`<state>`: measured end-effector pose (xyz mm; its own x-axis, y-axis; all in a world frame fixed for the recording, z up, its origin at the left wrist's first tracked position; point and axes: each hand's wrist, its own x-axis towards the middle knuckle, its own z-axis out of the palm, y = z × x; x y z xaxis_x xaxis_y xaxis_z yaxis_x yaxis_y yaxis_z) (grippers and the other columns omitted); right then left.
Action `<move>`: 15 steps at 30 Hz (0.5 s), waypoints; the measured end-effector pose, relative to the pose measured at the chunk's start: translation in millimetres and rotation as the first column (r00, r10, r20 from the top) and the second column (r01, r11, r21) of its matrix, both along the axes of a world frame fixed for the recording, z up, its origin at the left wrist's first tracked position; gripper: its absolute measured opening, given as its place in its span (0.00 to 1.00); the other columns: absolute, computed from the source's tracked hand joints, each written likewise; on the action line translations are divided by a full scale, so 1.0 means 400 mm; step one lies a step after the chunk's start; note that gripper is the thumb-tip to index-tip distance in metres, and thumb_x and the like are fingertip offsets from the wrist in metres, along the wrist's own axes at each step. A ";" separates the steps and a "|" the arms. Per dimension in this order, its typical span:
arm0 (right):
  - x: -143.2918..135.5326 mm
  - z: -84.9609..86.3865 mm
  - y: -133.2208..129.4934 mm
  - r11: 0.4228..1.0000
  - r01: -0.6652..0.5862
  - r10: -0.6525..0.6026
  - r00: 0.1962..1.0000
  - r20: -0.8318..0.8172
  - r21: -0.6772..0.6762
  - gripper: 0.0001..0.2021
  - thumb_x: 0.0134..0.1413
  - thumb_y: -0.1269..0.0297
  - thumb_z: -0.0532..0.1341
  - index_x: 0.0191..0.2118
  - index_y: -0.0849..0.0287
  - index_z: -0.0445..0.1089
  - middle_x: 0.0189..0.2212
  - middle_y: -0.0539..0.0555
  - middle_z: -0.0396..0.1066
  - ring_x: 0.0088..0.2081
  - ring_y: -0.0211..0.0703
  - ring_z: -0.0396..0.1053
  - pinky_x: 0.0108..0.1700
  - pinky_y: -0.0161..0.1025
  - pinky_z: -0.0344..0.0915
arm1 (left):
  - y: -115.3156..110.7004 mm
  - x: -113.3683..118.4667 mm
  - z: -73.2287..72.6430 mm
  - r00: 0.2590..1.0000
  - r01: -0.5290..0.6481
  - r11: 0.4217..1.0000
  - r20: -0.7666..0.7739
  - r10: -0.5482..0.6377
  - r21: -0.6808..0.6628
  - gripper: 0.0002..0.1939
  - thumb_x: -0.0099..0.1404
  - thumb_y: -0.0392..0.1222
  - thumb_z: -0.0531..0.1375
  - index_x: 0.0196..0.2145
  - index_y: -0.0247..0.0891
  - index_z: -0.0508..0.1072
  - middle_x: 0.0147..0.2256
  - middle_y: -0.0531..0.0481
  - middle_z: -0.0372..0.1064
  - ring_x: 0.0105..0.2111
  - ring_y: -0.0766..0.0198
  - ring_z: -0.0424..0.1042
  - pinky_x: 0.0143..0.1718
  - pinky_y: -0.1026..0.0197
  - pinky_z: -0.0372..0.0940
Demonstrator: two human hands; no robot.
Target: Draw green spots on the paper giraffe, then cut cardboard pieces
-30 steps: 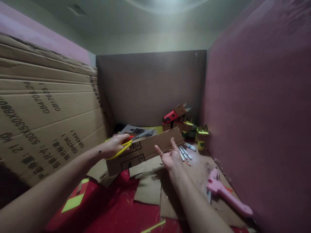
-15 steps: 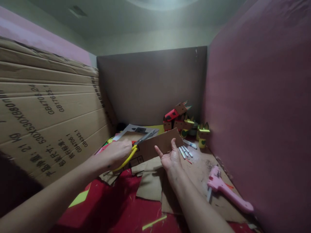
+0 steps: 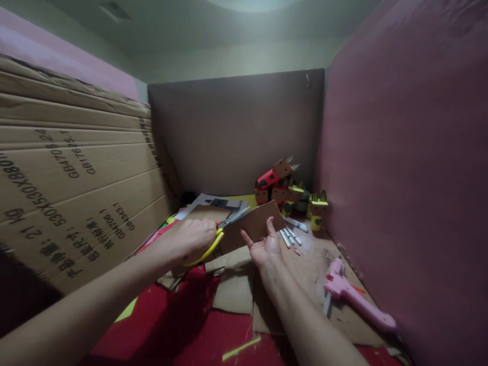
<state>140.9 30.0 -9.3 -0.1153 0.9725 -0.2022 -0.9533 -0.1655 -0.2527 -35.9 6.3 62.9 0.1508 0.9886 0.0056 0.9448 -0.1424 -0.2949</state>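
Observation:
My left hand point(image 3: 200, 236) is closed round the handles of a pair of scissors point(image 3: 208, 250) with yellow and some red on the grips. The metal blades lie along the upper edge of a brown cardboard piece point(image 3: 253, 223), part of it between them. From the right, my right hand point(image 3: 267, 246) grips this piece, its thumb and a finger showing on the near face and the other fingers hidden behind. The cardboard is held tilted above further cardboard pieces point(image 3: 234, 287) lying on a red surface point(image 3: 190, 325).
A pink glue gun point(image 3: 354, 297) lies at right on a cardboard sheet. Several white markers point(image 3: 292, 236) and decorated cardboard figures point(image 3: 276, 183) are farther back. A large printed carton panel point(image 3: 84, 168) stands at left, a pink wall point(image 3: 404, 152) at right.
My left hand and the scissors have moved right along the cardboard edge, and the blades reach farther along it. My right hand keeps its hold, while the whole view has shifted slightly.

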 end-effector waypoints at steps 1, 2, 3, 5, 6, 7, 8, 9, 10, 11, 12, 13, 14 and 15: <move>0.000 -0.001 0.001 1.000 0.000 0.000 1.000 0.002 -0.008 0.12 0.53 0.54 0.63 0.40 0.53 0.69 0.34 0.50 0.75 0.47 0.45 0.72 0.49 0.60 0.68 | 0.002 0.002 0.001 1.000 0.003 1.000 -0.016 -0.003 -0.005 0.09 0.59 0.36 0.54 0.34 0.35 0.74 0.35 0.38 0.74 0.34 0.54 0.73 0.32 0.58 0.63; 0.000 -0.001 0.001 1.000 0.000 0.001 1.000 0.004 -0.017 0.11 0.53 0.54 0.63 0.40 0.53 0.69 0.34 0.49 0.75 0.47 0.45 0.72 0.49 0.60 0.68 | 0.003 0.005 0.003 1.000 0.007 1.000 -0.030 -0.007 -0.010 0.09 0.60 0.35 0.53 0.34 0.35 0.74 0.35 0.38 0.75 0.34 0.54 0.73 0.32 0.58 0.63; 0.001 -0.001 0.002 1.000 0.000 0.000 1.000 0.004 -0.027 0.11 0.53 0.54 0.63 0.40 0.53 0.69 0.34 0.49 0.74 0.47 0.45 0.71 0.49 0.61 0.68 | 0.002 0.009 0.005 0.999 0.010 1.000 -0.042 -0.011 -0.015 0.10 0.60 0.34 0.53 0.34 0.35 0.74 0.35 0.38 0.75 0.34 0.54 0.74 0.32 0.58 0.63; 0.001 -0.002 0.003 0.999 0.001 -0.001 1.000 0.006 -0.048 0.11 0.53 0.54 0.63 0.40 0.52 0.68 0.34 0.48 0.74 0.48 0.45 0.71 0.49 0.61 0.67 | -0.002 0.017 0.012 0.998 0.016 1.000 -0.062 -0.017 -0.018 0.12 0.62 0.34 0.51 0.35 0.34 0.74 0.35 0.36 0.75 0.34 0.53 0.74 0.32 0.57 0.62; 0.001 -0.002 0.003 0.998 0.002 -0.001 1.000 0.007 -0.059 0.12 0.53 0.54 0.64 0.40 0.52 0.68 0.35 0.48 0.73 0.49 0.45 0.71 0.50 0.61 0.67 | -0.006 0.021 0.015 0.997 0.020 1.000 -0.068 -0.021 -0.020 0.12 0.62 0.34 0.50 0.35 0.33 0.74 0.35 0.36 0.75 0.34 0.53 0.74 0.31 0.57 0.63; 0.001 -0.003 0.003 0.998 0.003 -0.002 1.000 0.009 -0.069 0.12 0.52 0.54 0.64 0.40 0.52 0.68 0.35 0.48 0.73 0.49 0.45 0.70 0.50 0.61 0.67 | -0.010 0.025 0.019 0.997 0.027 0.999 -0.072 -0.028 -0.022 0.13 0.62 0.33 0.50 0.36 0.33 0.74 0.36 0.35 0.75 0.34 0.52 0.74 0.32 0.56 0.63; 0.000 -0.003 0.003 0.997 0.005 -0.004 1.000 0.010 -0.078 0.12 0.52 0.54 0.64 0.41 0.52 0.68 0.36 0.48 0.73 0.50 0.45 0.70 0.49 0.61 0.68 | -0.015 0.027 0.021 0.997 0.036 0.999 -0.073 -0.038 -0.024 0.13 0.62 0.33 0.50 0.37 0.33 0.74 0.37 0.35 0.75 0.34 0.51 0.74 0.32 0.56 0.63; 0.000 -0.005 0.003 0.996 0.005 -0.004 1.000 0.012 -0.086 0.12 0.51 0.54 0.64 0.40 0.52 0.68 0.38 0.48 0.73 0.51 0.45 0.69 0.49 0.60 0.68 | -0.019 0.028 0.024 0.996 0.046 0.999 -0.073 -0.048 -0.027 0.13 0.63 0.34 0.50 0.37 0.33 0.74 0.37 0.35 0.75 0.34 0.51 0.74 0.32 0.56 0.63; -0.001 -0.006 0.003 0.996 0.004 -0.003 1.000 0.014 -0.092 0.12 0.51 0.54 0.65 0.40 0.52 0.68 0.39 0.49 0.72 0.51 0.45 0.68 0.48 0.59 0.69 | -0.023 0.028 0.025 0.996 0.058 0.998 -0.070 -0.059 -0.027 0.14 0.63 0.34 0.50 0.37 0.33 0.74 0.37 0.35 0.75 0.35 0.51 0.74 0.32 0.56 0.63; -0.002 -0.007 0.002 0.995 0.003 -0.002 1.000 0.015 -0.097 0.12 0.51 0.54 0.65 0.40 0.52 0.68 0.40 0.49 0.72 0.52 0.45 0.68 0.48 0.59 0.70 | -0.025 0.026 0.025 0.995 0.069 0.997 -0.066 -0.070 -0.025 0.14 0.63 0.34 0.49 0.37 0.33 0.74 0.37 0.36 0.75 0.35 0.51 0.74 0.33 0.56 0.63; -0.003 -0.008 0.002 0.995 0.002 0.000 1.000 0.016 -0.101 0.12 0.51 0.54 0.65 0.40 0.52 0.68 0.42 0.50 0.72 0.52 0.46 0.67 0.47 0.58 0.70 | -0.026 0.023 0.025 0.995 0.079 0.997 -0.060 -0.080 -0.020 0.14 0.63 0.34 0.49 0.37 0.33 0.74 0.36 0.36 0.75 0.36 0.50 0.74 0.33 0.55 0.63; -0.004 -0.009 0.002 0.995 0.000 0.002 1.000 0.016 -0.104 0.12 0.51 0.54 0.65 0.40 0.52 0.69 0.43 0.50 0.72 0.53 0.46 0.67 0.47 0.58 0.71 | -0.026 0.018 0.024 0.995 0.087 0.996 -0.052 -0.088 -0.013 0.15 0.64 0.34 0.48 0.37 0.33 0.74 0.36 0.36 0.75 0.36 0.50 0.74 0.34 0.55 0.63; -0.004 -0.010 0.002 0.995 -0.001 0.003 1.000 0.016 -0.103 0.12 0.51 0.54 0.65 0.40 0.52 0.69 0.44 0.50 0.72 0.53 0.46 0.66 0.46 0.58 0.71 | -0.025 0.014 0.022 0.995 0.093 0.996 -0.041 -0.094 -0.007 0.15 0.64 0.34 0.48 0.37 0.33 0.74 0.36 0.35 0.75 0.37 0.50 0.74 0.34 0.55 0.63; -0.005 -0.011 0.002 0.995 -0.001 0.002 1.000 0.015 -0.099 0.12 0.51 0.55 0.65 0.41 0.51 0.69 0.45 0.50 0.72 0.53 0.46 0.66 0.46 0.58 0.71 | -0.023 0.009 0.019 0.995 0.100 0.995 -0.027 -0.100 -0.002 0.15 0.64 0.34 0.48 0.37 0.33 0.74 0.37 0.35 0.75 0.37 0.50 0.73 0.34 0.55 0.62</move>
<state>139.0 31.0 -13.6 -0.1129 0.9474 -0.2995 -0.9493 -0.1919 -0.2491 -32.4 -2.8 70.6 0.2489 0.9685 -0.0007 0.9175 -0.2360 -0.3203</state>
